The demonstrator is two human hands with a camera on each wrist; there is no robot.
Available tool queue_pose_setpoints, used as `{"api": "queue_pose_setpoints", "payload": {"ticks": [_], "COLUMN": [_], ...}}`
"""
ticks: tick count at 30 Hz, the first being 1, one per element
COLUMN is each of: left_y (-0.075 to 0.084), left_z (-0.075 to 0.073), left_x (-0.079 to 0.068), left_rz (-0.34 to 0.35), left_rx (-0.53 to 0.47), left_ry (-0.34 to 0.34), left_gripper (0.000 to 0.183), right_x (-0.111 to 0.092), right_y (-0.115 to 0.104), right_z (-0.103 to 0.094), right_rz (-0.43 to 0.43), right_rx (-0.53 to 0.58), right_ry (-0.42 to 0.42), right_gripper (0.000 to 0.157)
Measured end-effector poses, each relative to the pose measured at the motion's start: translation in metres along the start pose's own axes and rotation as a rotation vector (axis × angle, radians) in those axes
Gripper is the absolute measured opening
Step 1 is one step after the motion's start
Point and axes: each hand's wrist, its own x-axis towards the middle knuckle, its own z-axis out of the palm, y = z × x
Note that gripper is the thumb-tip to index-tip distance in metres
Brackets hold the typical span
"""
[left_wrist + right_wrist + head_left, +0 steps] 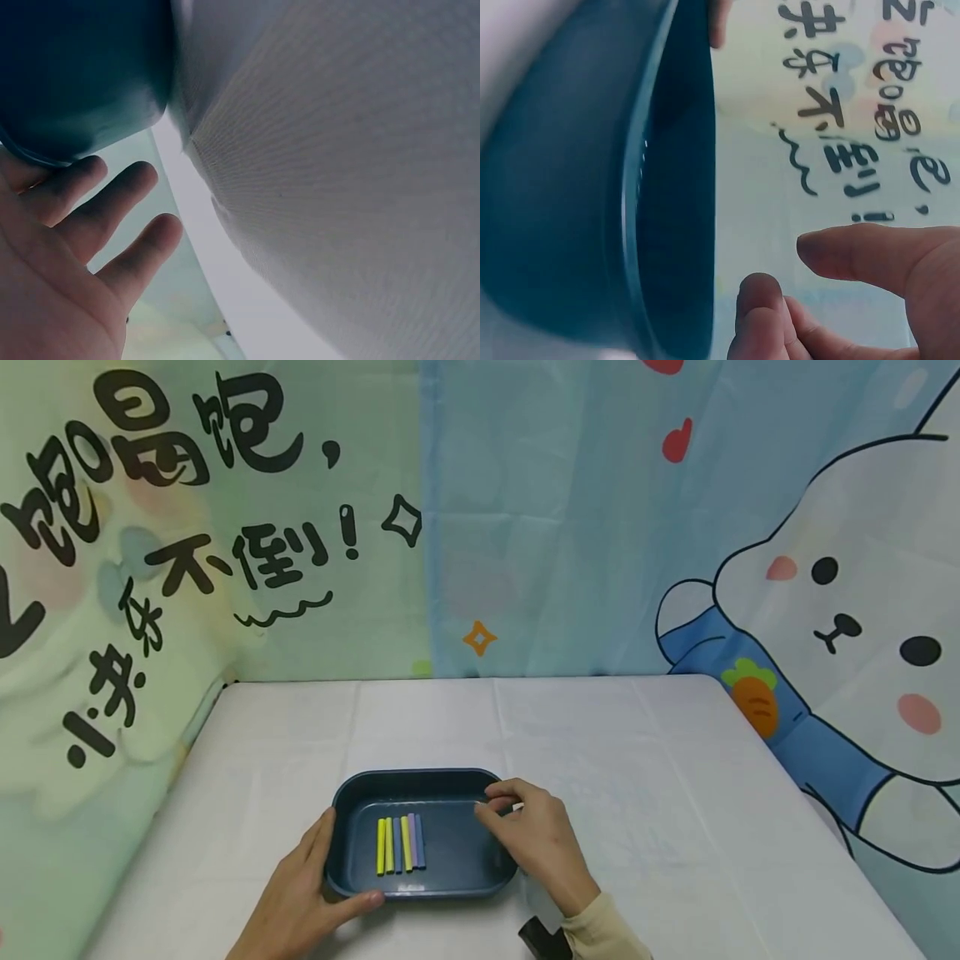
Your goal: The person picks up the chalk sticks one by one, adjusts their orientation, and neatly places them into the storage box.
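Observation:
A dark blue tray (450, 887) with rounded corners stands on the table. Inside it, left of its middle, several slim chalk-like sticks (401, 843) lie side by side in yellow, blue and purple. My left hand (296, 889) rests against the tray's front left corner, thumb along the front rim and fingers on the left side. Three of those fingers (112, 210) show extended and spread in the left wrist view. Over the tray's right rim hovers my right hand (536, 839). In the right wrist view its thumb (847, 251) stands apart from the bent fingers (759, 307), with nothing between them.
A white cloth (675, 827) covers the table all round the tray. Behind the table hangs a printed curtain (540, 527) with lettering and a cartoon animal. A black device (543, 939) sits by my right sleeve (607, 931).

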Motion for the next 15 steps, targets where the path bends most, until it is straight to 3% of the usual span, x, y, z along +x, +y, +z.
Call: {"api": "queue_pose_setpoints", "payload": {"ticks": [8,15], "left_y": [0.002,0.004], "left_z": [0.000,-0.001], "left_x": [0.001,0.001], "left_rz": [-0.013,-0.043], "left_rx": [0.018,0.022], "left_ry": [-0.012,-0.034], "left_gripper": [0.123,0.124], "right_x": [0.002,0.005], "right_y": [0.018,0.036], "right_z": [-0.027,-0.037], "right_rz": [0.056,0.126], "right_rx": [-0.036,-0.044], "right_ry": [0.058,0.058], "right_gripper": [0.032,0.036]}}
